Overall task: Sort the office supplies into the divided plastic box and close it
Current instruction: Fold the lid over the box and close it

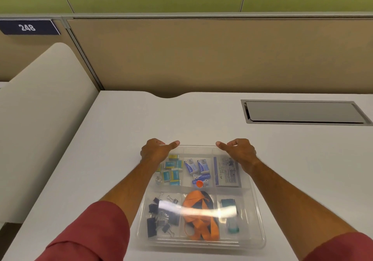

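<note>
A clear divided plastic box (257, 234) lies on the white desk in front of me, with a transparent lid over it that reflects a bright streak of light. Inside are small teal staple boxes (171, 172), blue boxes (198, 166), a printed card pack (227, 172), black binder clips (159, 216), an orange lanyard (199, 214) and a teal object (229, 206). My left hand (155, 150) grips the lid's far left corner, thumb on top. My right hand (239, 149) grips the far right corner the same way.
A grey cable hatch (302, 111) is set into the desk at the back right. A beige partition wall rises behind the desk, and a cream rounded panel (40, 109) stands at the left. A sign reading 248 (27, 27) hangs at the upper left.
</note>
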`<state>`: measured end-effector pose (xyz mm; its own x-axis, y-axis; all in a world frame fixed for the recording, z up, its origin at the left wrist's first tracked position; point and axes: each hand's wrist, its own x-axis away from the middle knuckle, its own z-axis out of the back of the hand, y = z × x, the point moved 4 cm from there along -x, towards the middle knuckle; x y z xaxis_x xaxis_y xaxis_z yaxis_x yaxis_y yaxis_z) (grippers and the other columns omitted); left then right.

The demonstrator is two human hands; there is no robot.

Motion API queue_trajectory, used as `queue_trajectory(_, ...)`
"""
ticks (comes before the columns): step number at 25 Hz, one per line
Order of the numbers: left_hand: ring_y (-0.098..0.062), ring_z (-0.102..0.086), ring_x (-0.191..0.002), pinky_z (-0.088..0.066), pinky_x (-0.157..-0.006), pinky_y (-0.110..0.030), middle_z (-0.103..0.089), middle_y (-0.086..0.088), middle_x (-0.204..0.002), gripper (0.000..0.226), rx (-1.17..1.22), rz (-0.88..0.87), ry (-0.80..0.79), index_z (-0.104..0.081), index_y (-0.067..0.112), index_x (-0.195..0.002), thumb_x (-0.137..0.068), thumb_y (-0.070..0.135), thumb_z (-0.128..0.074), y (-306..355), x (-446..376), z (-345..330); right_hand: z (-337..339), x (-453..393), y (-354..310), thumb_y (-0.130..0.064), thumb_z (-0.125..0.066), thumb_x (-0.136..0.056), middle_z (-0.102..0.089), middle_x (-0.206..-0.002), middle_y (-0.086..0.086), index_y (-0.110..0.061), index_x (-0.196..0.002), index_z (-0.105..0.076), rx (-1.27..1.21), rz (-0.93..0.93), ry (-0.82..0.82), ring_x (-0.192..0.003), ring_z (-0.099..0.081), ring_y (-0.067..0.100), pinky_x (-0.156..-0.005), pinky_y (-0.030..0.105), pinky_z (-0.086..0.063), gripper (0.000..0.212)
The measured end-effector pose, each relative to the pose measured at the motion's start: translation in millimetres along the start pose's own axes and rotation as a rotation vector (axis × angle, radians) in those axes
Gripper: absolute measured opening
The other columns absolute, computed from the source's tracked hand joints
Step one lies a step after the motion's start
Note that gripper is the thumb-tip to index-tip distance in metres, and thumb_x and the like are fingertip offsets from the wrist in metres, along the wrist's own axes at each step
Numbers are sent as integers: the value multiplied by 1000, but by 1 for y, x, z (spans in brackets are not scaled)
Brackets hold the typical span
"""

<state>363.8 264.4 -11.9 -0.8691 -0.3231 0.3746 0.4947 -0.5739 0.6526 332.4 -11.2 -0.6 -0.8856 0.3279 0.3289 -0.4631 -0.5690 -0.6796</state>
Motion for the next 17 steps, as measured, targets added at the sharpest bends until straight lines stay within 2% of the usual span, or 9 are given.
queue_trajectory(3, -24, -60, -101, -51, -92, -46, -64, -2, -102, 56, 2, -19, 8, -57, 19, -94, -69, 67, -69, -3, -1, -2, -1, -2, 1, -68, -62, -73, -70, -78, 11, -12, -67, -54, 26, -4, -8, -75, -66, 30, -86, 47, -50, 57)
queue_trajectory(8, -23, -62, -94, -52, -89, -48, -67, -1, -98, 59, -9, -44, 33, -58, 21, -92, -66, 73, -66, -7, -4, -3, -4, -4, 2, -74, -60, -68, -69, -71, 8, -17, -57, -49, 72, -18, -25, -71, -66, 29, -82, 46, -50, 59)
queue_trajectory(11, -22, -63, -93, -53, -87, -46, -68, -1, -97, 59, -27, -52, 44, -58, 20, -92, -67, 73, -65, -7, -3, -4, -5, -6, 3, -73, -63, -67, -68, -84, 4, -21, -74, -55, 55, -33, -8, -84, -64, 29, -86, 48, -52, 53)
queue_trajectory(14, -22, -63, -93, -54, -87, -45, -68, -2, -99, 57, -33, -66, 53, -57, 20, -92, -69, 72, -64, -7, 0, -4, -7, -6, 5, -76, -62, -64, -66, -101, 2, -25, -91, -54, 69, -27, -5, -98, -61, 30, -89, 49, -51, 58)
queue_trajectory(17, -25, -60, -104, -51, -92, -49, -65, -4, -112, 59, 3, -90, 49, -56, 23, -100, -67, 71, -67, -7, 3, -2, -7, -3, 9, -77, -59, -66, -64, -116, 5, -23, -104, -55, 65, 5, -19, -107, -59, 31, -91, 50, -50, 66)
